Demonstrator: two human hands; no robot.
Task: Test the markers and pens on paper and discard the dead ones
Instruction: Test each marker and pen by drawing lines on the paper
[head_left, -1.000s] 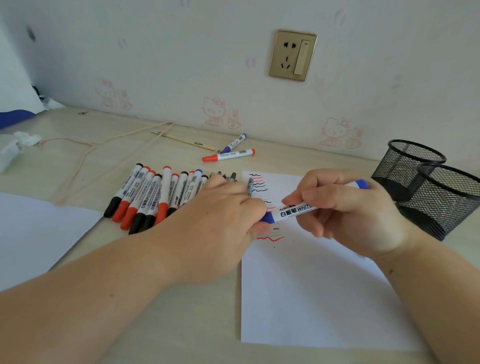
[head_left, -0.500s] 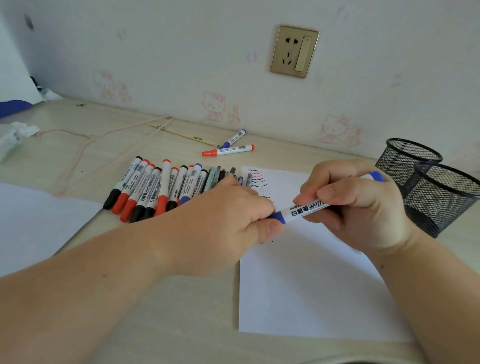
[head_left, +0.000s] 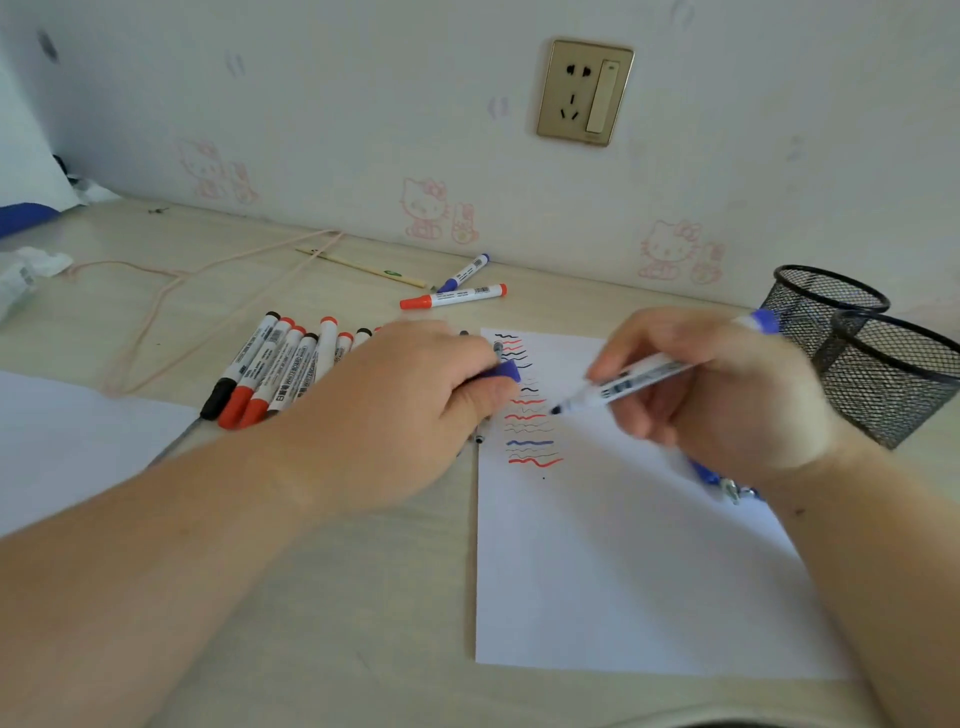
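Observation:
My right hand (head_left: 727, 395) grips an uncapped blue whiteboard marker (head_left: 639, 379), its dark tip hovering just over the white test paper (head_left: 623, 571) beside a column of red, blue and black squiggles (head_left: 527, 410). My left hand (head_left: 395, 410) rests at the paper's left edge and pinches the marker's blue cap (head_left: 503, 372). A row of several capped red and black markers (head_left: 270, 369) lies left of that hand, partly hidden by it.
Two black mesh pen cups (head_left: 872, 358) stand at the right. A red marker (head_left: 453, 297) and a blue marker (head_left: 464, 273) lie near the wall. Another white sheet (head_left: 67, 436) sits at the left. A blue pen (head_left: 722, 480) shows under my right wrist. A pink cord (head_left: 208, 275) crosses the desk.
The blue cap has come off the marker and stays in my left hand. My right hand has drawn the marker away to the right, tip down toward the paper.

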